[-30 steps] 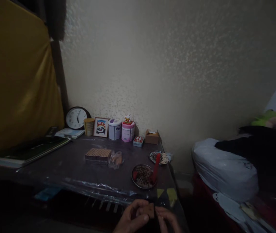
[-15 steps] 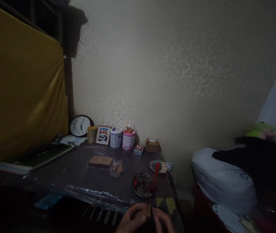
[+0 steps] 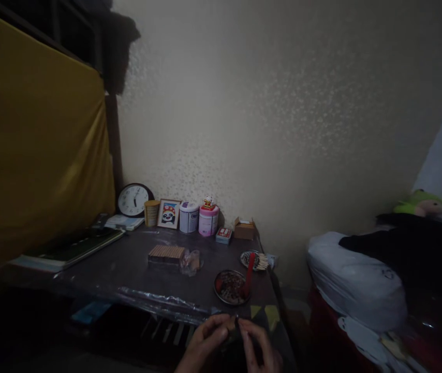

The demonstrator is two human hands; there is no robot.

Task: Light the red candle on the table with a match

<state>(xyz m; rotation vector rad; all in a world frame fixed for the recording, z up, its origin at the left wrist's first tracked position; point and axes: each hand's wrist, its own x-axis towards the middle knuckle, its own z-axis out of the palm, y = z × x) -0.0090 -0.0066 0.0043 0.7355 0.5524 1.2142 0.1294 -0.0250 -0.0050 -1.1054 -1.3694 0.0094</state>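
head view: small brown flat piece sits pinched between both hands at the near table edge, held close for fine fingertip work. left hand grips it from the left; right hand meets it with thumb and forefinger. its long axis and heading cannot be told. round metal dish of dark bits lies just beyond, on the plastic-covered dark table.
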